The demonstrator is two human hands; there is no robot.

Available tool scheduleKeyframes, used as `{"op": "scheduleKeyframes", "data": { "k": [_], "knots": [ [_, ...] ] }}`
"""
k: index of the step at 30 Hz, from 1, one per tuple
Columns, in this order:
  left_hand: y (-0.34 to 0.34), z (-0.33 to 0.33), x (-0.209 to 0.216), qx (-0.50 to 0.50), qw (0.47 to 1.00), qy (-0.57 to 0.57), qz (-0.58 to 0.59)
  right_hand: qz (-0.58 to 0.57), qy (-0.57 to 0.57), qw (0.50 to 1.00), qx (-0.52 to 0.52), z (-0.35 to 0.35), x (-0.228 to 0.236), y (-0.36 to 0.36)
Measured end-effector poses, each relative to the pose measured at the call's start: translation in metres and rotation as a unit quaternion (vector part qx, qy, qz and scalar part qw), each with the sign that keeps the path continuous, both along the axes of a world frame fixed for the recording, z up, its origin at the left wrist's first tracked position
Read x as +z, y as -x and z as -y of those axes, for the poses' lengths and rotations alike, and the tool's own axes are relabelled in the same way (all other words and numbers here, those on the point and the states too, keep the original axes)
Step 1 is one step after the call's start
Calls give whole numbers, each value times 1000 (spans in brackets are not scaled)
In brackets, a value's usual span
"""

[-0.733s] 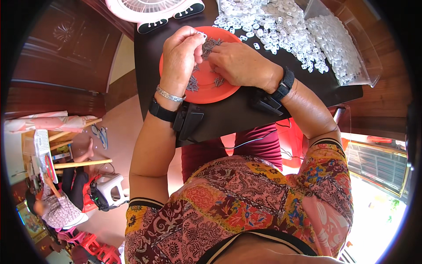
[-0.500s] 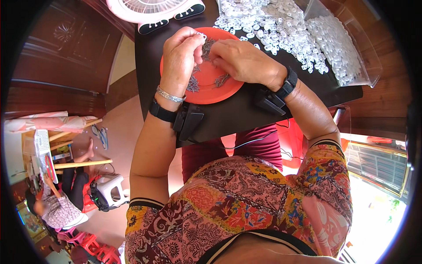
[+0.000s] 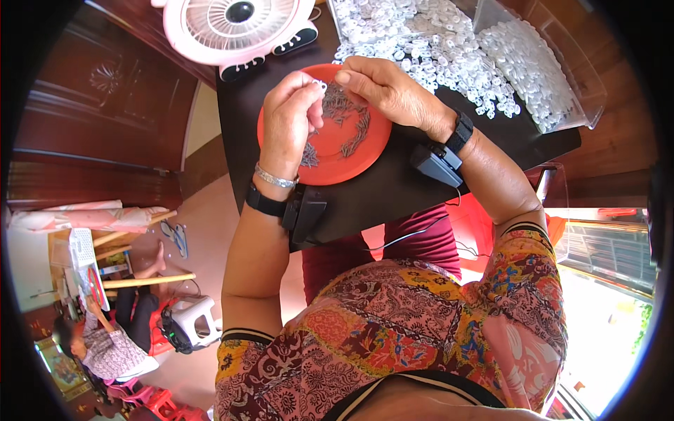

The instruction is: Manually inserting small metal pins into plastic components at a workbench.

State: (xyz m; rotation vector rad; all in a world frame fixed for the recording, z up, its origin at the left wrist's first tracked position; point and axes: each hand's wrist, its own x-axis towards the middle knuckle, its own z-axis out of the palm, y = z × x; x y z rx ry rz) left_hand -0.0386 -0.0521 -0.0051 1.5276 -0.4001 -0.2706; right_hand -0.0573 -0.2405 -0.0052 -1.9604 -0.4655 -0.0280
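Observation:
My left hand (image 3: 286,123) is closed in a pinch on a small white plastic piece (image 3: 321,85), above the left part of an orange-red round plate (image 3: 330,160). Thin grey screws or nails (image 3: 342,109) lie in loose clusters on the plate. My right hand (image 3: 393,95) hovers over the plate's far right rim, its thumb and forefinger pressed together just right of the white piece. Whatever those fingertips hold is too small to make out. Many similar white plastic pieces (image 3: 435,56) are heaped on the dark table, beyond my right hand.
A clear bin (image 3: 579,91) full of white pieces stands at the table's far right. A pink-and-white fan (image 3: 242,28) stands at the far left. Beyond the table's left side, a person (image 3: 116,344) sits near a white stool (image 3: 193,319).
My right hand has lifted from the screws or nails on the plate to beside the white piece. My left hand keeps its pinch. The whole view has shifted slightly.

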Motion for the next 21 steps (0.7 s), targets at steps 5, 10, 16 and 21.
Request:
{"op": "scheduleKeyframes", "data": {
  "k": [5, 10, 16, 21],
  "knots": [
    [4, 5, -4, -29, 1000, -2, 9, -47, -125, 991, 31, 7, -3, -4],
    [5, 8, -4, -41, 999, -12, 20, -37, -150, 987, 40, 6, -3, -2],
    [6, 10, -4, -32, 999, 4, 13, 27, -109, 994, -5, 2, -6, -3],
    [8, 11, -2, -39, 999, -32, 17, 64, -52, 997, -10, 3, -5, -2]
  ]
}}
